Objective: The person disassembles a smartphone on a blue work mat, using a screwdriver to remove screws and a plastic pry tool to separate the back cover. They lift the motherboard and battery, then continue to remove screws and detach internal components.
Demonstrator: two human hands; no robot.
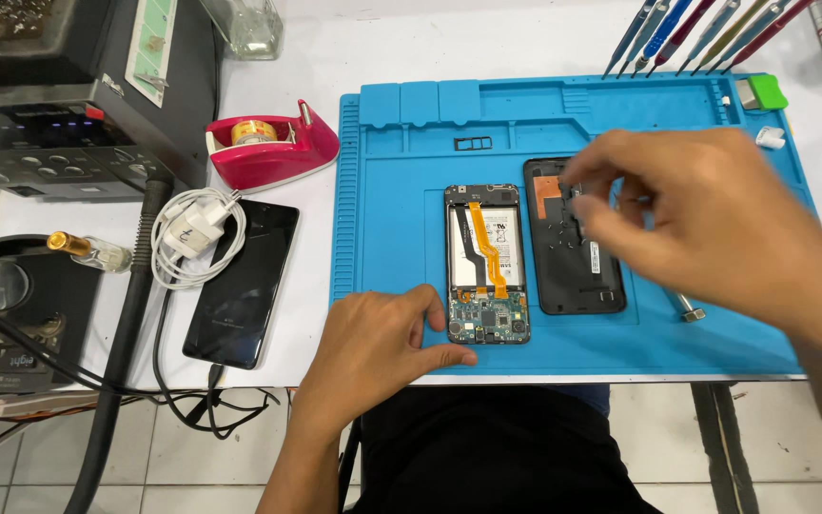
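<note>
The fingers (pixel 590 187) of the right hand (pixel 706 224) are being pinched narrowly together over the upper part of the black back cover (pixel 575 271), which is being kept face-down on the blue work mat (pixel 392 190), toward the mat's right half. Whether a small part is being held between those fingertips cannot be told, since the hand is being blurred by motion. The left hand (pixel 373 352) is being rested flat at the mat's front edge, its fingers spread loosely and nothing being gripped; its thumb is being kept just beside the lower left corner of the opened phone (pixel 487 264). That phone is being shown with its battery, an orange flex cable and the circuit board exposed, lying just left of the back cover, near the mat's middle. A small black tray (pixel 473 144) is being left above the phone. A screwdriver bit (pixel 688 308) is being left near the mat's front right corner. Off the mat, on the bench's left side, a dark phone (pixel 238 286), a white charger (pixel 197 228) with coiled cable, and a pink tape dispenser (pixel 273 143) are being kept. Tweezers and tools (pixel 696 33) are being stood at the back right edge.
</note>
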